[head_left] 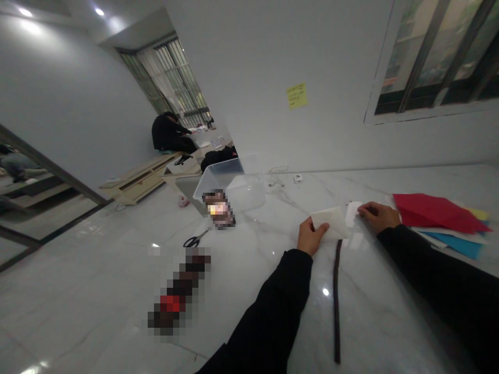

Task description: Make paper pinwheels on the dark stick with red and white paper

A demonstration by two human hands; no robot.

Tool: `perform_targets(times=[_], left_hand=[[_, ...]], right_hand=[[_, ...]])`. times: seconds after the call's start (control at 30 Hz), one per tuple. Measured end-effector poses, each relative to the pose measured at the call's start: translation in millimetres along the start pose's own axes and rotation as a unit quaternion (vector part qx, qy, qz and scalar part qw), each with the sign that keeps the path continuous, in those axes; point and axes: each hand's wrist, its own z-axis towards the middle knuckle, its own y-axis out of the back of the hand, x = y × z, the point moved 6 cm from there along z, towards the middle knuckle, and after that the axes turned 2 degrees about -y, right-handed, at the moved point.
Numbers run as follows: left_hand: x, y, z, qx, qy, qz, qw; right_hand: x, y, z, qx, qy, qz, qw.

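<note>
Both Hands on Paper, Dark Strip Below

The left hand pinches a cream paper between thumb and fingers, holding it above the marbled surface. Just beside it, the right hand has its fingertips pressed together at the edge of a small white piece. A dark strip lies between the forearms, its far end near the paper's lower edge. A red sheet tops a pile to the right; scissors lie well apart, left, near a clear box.
</note>
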Motion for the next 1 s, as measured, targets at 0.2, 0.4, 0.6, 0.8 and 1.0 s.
perform_targets(times=[0.2, 0.4, 0.6, 0.8, 1.0], left_hand=[[4.5, 0.3, 1.0, 0.001, 0.000, 0.003, 1.000], [5.1, 0.7, 0.2, -0.003, 0.001, 0.010, 1.000], [7.9, 1.7, 0.7, -0.007, 0.007, -0.002, 1.000], [8.9, -0.1, -1.3, -0.010, 0.011, -0.011, 1.000], [6.5, -0.4, -2.9, -0.024, 0.018, -0.006, 1.000]], right_hand=[[-5.8, 0.9, -18.8, 0.008, 0.010, 0.025, 1.000], [3.5, 2.3, -26.9, 0.017, 0.019, 0.005, 1.000], [3.6, 6.9, -27.2, 0.019, -0.006, 0.049, 0.999], [6.3, 4.7, -24.1, 0.026, -0.007, 0.057, 0.998], [55.1, 13.8, -36.8, 0.064, -0.009, 0.290, 0.955]])
